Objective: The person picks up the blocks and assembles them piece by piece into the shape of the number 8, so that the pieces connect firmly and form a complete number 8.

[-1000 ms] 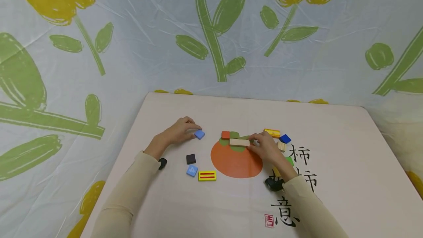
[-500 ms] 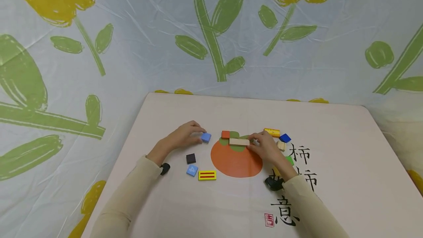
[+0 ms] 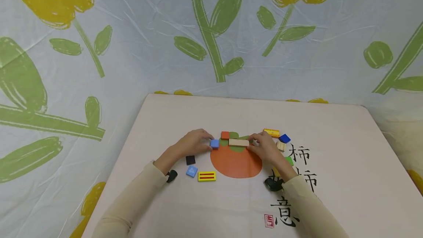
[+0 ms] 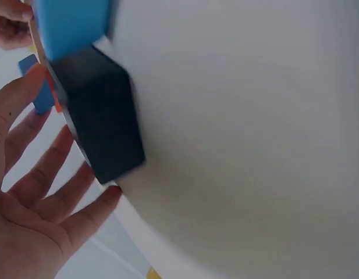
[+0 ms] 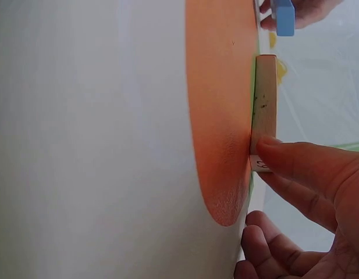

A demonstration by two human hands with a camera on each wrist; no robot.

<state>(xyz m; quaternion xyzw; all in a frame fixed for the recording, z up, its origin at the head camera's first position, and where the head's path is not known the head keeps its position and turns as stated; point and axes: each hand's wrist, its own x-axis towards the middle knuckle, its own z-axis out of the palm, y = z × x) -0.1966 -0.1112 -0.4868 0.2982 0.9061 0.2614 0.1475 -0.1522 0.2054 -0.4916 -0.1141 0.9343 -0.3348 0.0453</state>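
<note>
My left hand [image 3: 195, 142] pinches a small light blue block [image 3: 214, 143] between thumb and fingers, over the left edge of the printed orange persimmon. In the left wrist view that block [image 4: 44, 93] shows between thumb and forefinger. My right hand [image 3: 265, 146] grips the right end of a long plain wooden block [image 3: 238, 142], which lies across the top of the persimmon. In the right wrist view the thumb lies on that wooden block [image 5: 265, 104] near a marked end. A red block [image 3: 225, 135] sits just behind the wooden block's left end, near the light blue one.
Left and in front lie a black block [image 3: 190, 160], a light blue numbered block [image 3: 191, 171] and a yellow block with red stripes [image 3: 206, 176]. Beyond my right hand are a yellow block [image 3: 271, 133], a dark blue block [image 3: 285, 138], a ridged wooden block [image 3: 281, 146] and a green block [image 3: 289, 161].
My left hand has carried the light blue block rightward and slightly toward me, up to near the wooden block's left end. The right hand and the wooden block have stayed in place.
</note>
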